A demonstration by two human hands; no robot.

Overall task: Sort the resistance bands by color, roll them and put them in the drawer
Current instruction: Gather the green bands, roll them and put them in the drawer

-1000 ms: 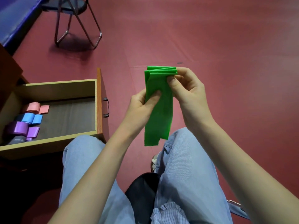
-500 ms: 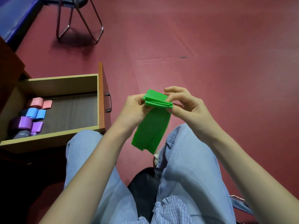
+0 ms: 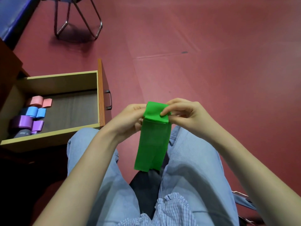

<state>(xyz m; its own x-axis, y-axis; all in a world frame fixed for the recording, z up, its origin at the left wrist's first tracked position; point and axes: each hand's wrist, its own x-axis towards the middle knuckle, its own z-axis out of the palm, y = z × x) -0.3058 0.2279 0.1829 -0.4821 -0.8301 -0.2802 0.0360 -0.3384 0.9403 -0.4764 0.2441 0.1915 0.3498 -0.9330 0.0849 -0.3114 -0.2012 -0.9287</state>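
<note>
Red floor [image 3: 211, 62] below; left hand [image 3: 128, 119] and right hand [image 3: 184, 113] pinch the green band [image 3: 153, 144], top seemingly newly rolled; drawer [image 3: 61, 79] at nine o'clock.

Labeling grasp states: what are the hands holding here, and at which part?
Both hold the green resistance band at its folded-over top end: the left hand grips the fold's left side, the right hand its right side, thumb on top. The rest hangs free.

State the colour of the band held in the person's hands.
Bright green; the band, gripped by left hand and right hand, shows best in head view.
</note>
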